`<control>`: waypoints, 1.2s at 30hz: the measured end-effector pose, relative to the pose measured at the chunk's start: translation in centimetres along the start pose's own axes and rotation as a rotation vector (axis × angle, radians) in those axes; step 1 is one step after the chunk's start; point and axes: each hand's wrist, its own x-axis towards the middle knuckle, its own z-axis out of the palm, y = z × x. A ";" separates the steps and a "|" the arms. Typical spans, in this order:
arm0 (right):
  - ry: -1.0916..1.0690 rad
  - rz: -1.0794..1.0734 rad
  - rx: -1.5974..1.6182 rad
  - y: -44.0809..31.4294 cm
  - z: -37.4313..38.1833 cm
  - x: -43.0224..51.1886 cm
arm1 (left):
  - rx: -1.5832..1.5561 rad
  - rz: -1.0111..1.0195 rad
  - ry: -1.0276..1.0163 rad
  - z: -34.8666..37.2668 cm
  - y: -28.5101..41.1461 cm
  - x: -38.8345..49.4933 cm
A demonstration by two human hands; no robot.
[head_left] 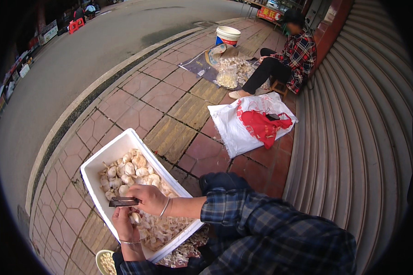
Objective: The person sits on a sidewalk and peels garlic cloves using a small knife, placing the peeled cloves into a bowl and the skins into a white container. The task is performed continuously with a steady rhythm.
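Over a white foam box (145,140), my right hand (151,200) grips a dark metal blade-like tool (120,202), which looks like a peeler or small knife. Just below it, my left hand (124,223) holds a partly opened garlic bulb (134,218) between thumb and fingers. Whole garlic bulbs (130,169) fill the far part of the box, and loose garlic skins (160,230) lie in its near part. At the lower left, partly behind my left sleeve, a pale green bowl (99,264) holds peeled cloves (108,262).
A white woven sack (227,120) with a red bag (261,127) lies ahead on the paving. Beyond it a seated person (297,58) is beside a mat (199,65) with garlic, and a white bucket (228,34) stands behind. A ribbed shutter (344,137) borders the right.
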 end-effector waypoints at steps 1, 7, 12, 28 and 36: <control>0.001 0.049 0.083 -0.2 -0.1 0.1 | -0.032 -0.014 -0.018 -0.2 -0.1 0.0; -0.025 0.391 0.591 0.7 -0.2 0.9 | 0.074 -0.097 -0.091 1.2 -1.1 -0.1; -0.149 0.808 0.894 0.0 -2.4 1.8 | 0.394 -0.110 -0.102 1.9 -1.3 -0.4; -0.153 0.438 0.355 0.9 -1.1 1.1 | 0.115 0.187 -0.067 1.5 0.5 -0.5; -0.246 0.512 0.583 1.3 -0.6 1.1 | 0.114 0.250 -0.005 2.1 -0.1 -0.5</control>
